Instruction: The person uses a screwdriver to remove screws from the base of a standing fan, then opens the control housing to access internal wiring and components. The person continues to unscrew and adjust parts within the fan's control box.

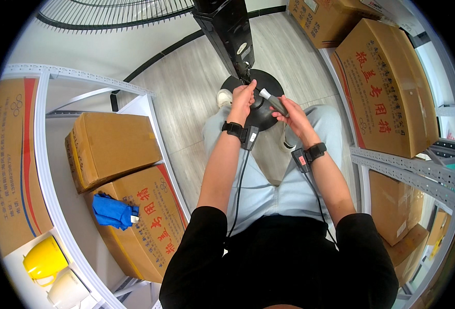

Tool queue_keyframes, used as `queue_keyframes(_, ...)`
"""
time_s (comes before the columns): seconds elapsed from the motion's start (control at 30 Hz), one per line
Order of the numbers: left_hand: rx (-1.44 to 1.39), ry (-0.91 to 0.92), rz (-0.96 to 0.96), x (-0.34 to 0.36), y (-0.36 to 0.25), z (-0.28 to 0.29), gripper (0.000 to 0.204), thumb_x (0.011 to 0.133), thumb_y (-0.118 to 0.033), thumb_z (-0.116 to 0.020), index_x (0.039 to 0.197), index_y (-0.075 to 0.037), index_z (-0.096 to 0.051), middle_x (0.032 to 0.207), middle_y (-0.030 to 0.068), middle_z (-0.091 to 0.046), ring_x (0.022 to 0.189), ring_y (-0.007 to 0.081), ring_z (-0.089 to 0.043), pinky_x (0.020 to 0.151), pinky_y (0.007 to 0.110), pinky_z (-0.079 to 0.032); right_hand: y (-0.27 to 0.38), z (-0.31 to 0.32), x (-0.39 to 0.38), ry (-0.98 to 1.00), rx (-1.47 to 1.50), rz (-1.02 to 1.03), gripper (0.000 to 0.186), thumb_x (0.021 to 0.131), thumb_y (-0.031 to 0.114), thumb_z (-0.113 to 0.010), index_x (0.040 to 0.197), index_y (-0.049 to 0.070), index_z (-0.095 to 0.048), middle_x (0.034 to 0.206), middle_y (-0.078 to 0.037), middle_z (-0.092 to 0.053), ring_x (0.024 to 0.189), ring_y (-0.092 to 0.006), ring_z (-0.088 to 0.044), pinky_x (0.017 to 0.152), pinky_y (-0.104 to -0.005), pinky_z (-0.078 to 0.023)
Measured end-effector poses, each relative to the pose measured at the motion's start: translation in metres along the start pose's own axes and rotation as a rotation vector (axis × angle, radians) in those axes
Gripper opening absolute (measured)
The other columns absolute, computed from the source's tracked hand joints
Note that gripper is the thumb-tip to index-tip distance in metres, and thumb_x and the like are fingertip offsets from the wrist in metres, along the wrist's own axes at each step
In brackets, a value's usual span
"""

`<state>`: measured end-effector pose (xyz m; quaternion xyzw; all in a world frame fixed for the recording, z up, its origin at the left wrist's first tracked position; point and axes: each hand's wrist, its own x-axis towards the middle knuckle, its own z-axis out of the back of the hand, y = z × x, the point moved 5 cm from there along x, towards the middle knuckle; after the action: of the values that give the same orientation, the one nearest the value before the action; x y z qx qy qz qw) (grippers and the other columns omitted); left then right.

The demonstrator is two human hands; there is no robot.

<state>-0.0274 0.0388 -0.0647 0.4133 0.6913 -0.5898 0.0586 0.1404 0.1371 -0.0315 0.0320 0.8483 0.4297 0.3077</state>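
My left hand [244,99] is closed at the lower end of a black fan column [228,44], thumb stretched toward its foot; what its fingers hold is too small to make out. In my right hand [294,119] is a grey-handled tool [278,105] with a flared white end, pointing up and left toward the left hand. I cannot see clearly whether its white end touches anything. Beneath both hands lies the fan's round black base [266,82], on the floor between my feet. Dark parts show around the column's lower end.
The fan's wire guard [114,18] spans the far left. Shelving [96,80] stands on my left with cardboard boxes [119,147], a blue cloth item [113,210], a yellow mug [44,260] and a white mug [68,289]. More boxes [387,87] fill the right shelves.
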Motion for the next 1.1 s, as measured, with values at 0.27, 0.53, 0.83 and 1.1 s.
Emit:
queue_keyframes(0.27, -0.200, 0.082, 0.043, -0.002, -0.004, -0.006, 0.026, 0.088, -0.024, -0.072, 0.078, -0.004, -0.059, 0.067, -0.0001, -0.050, 0.053, 0.0074, -0.041, 0.045, 0.022, -0.033, 0.000, 0.004, 0.001, 0.011, 0.030, -0.005, 0.046, 0.102, 0.040, -0.048, 0.126, 0.002, -0.054, 0.104, -0.009, -0.067, 0.080, -0.0130, -0.068, 0.067, -0.0218, -0.056)
queue_keyframes(0.53, -0.070, 0.026, -0.023, 0.002, -0.002, 0.002, 0.017, 0.092, -0.017, -0.066, 0.090, 0.001, -0.065, 0.070, 0.0004, -0.052, 0.059, 0.0083, -0.047, 0.050, 0.022, -0.038, 0.004, -0.002, -0.005, -0.003, -0.007, -0.006, 0.044, 0.101, 0.039, -0.049, 0.126, 0.003, -0.055, 0.106, -0.007, -0.067, 0.082, -0.0122, -0.068, 0.067, -0.0209, -0.055)
queue_keyframes(0.83, -0.167, 0.156, 0.074, -0.008, -0.006, -0.009, 0.011, 0.088, -0.005, -0.063, 0.095, 0.003, -0.065, 0.074, 0.0026, -0.056, 0.061, 0.0102, -0.049, 0.054, 0.023, -0.042, 0.000, 0.013, -0.004, -0.046, -0.150, -0.019, 0.037, 0.098, 0.033, -0.057, 0.125, 0.008, -0.060, 0.106, 0.000, -0.067, 0.078, -0.0043, -0.061, 0.060, -0.0186, -0.039)
queue_keyframes(1.1, -0.340, 0.067, 0.005, 0.006, -0.004, 0.005, 0.015, 0.079, 0.001, -0.059, 0.093, 0.002, -0.064, 0.073, 0.0029, -0.055, 0.062, 0.0122, -0.050, 0.055, 0.025, -0.043, 0.005, 0.023, -0.017, -0.077, -0.169, 0.009, 0.037, 0.097, 0.030, -0.059, 0.125, 0.007, -0.060, 0.100, 0.003, -0.066, 0.079, -0.0047, -0.061, 0.062, -0.0194, -0.040)
